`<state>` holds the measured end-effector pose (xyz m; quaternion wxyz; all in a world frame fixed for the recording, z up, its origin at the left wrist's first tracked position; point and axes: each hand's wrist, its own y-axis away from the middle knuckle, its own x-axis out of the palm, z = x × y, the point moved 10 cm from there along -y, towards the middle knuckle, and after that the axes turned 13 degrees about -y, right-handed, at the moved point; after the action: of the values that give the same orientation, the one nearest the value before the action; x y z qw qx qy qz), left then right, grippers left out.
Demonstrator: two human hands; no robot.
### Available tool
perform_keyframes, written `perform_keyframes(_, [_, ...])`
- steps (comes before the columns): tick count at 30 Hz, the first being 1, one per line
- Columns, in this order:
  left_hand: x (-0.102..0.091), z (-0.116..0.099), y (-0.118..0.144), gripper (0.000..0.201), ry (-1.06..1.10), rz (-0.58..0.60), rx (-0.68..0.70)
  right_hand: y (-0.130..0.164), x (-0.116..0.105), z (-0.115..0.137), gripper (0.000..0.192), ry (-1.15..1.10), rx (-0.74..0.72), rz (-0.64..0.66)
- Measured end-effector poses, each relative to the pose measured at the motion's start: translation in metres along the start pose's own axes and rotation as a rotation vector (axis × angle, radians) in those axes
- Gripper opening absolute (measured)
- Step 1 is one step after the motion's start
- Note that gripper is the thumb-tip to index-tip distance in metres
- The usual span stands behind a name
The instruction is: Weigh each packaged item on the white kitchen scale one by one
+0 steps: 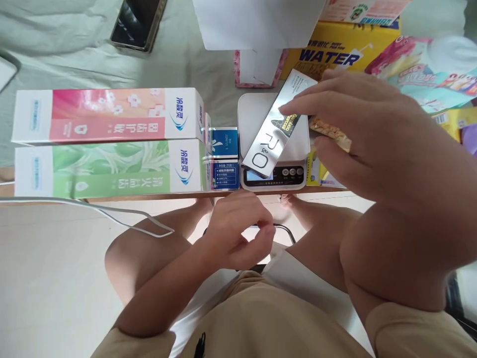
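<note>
A silver toothpaste-style box (274, 132) marked "R&O" lies slantwise on a white digital scale (248, 112), partly covering its display. My right hand (376, 129) reaches over from the right, fingers stretched and thumb apart. Its index fingertip overlaps the box's right edge; whether it presses there I cannot tell. My left hand (240, 231) hovers over my lap below the scale, fingers curled and thumb meeting the index finger, with nothing visible in it. Two small blue box ends (224, 142) stand against the scale's left side.
Long pink (112, 114) and green (112, 169) toothpaste boxes lie at left. A phone (137, 25) rests on the green cloth (74, 44). At the back are a white sheet (257, 22), a yellow "WATER" box (339, 47) and a colourful pouch (421, 74). A white cable (122, 223) crosses the table edge.
</note>
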<state>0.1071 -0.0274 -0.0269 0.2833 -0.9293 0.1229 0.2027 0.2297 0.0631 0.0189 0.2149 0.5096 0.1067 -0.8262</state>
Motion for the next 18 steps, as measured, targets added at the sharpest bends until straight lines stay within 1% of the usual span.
perform_keyframes(3, [-0.006,-0.006,0.001,0.015,-0.023,-0.087,0.076,0.000,0.004,-0.006,0.056,0.004,-0.008,0.029])
perform_keyframes(5, [-0.012,-0.012,0.003,0.020,-0.037,-0.175,0.146,0.001,0.004,-0.008,0.058,0.013,-0.019,0.028])
perform_keyframes(7, [-0.017,-0.013,0.005,0.028,-0.035,-0.245,0.168,0.001,0.006,-0.008,0.060,0.017,-0.019,0.036])
perform_keyframes(9, [-0.018,-0.011,0.005,0.034,-0.028,-0.279,0.154,-0.002,0.012,-0.007,0.062,0.014,-0.005,0.069])
perform_keyframes(13, [-0.022,-0.013,0.005,0.037,-0.038,-0.321,0.158,-0.008,0.027,-0.006,0.067,0.028,0.020,0.119])
perform_keyframes(16, [-0.036,-0.021,0.010,0.038,-0.061,-0.388,0.171,-0.011,0.038,-0.011,0.075,0.049,0.021,0.119])
perform_keyframes(18, [-0.044,-0.032,0.014,0.037,-0.115,-0.386,0.196,-0.012,0.044,-0.014,0.075,0.043,0.009,0.112])
